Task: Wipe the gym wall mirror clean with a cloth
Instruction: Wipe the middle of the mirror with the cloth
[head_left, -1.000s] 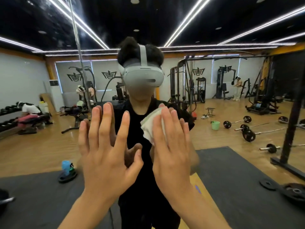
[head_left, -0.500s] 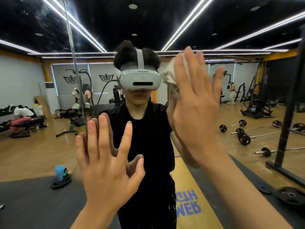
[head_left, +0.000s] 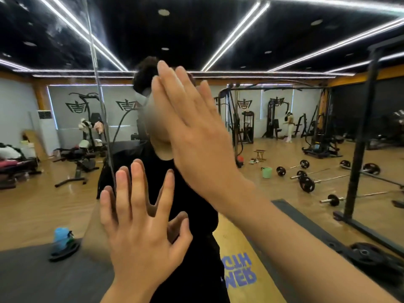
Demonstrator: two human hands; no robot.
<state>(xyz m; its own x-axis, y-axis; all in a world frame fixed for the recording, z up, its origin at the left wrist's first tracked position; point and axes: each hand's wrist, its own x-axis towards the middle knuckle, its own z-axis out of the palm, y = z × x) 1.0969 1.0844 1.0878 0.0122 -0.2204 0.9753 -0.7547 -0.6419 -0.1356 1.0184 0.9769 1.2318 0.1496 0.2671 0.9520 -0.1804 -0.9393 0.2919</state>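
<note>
Pressing flat on the mirror [head_left: 284, 204], my left hand [head_left: 142, 232] spreads its fingers, holding nothing. Higher up, my right hand [head_left: 192, 136] lies straight-fingered on the glass. Any cloth beneath is hidden. It also covers my reflected head.

Barbells [head_left: 306, 183] on wooden floor [head_left: 32, 211]
</note>
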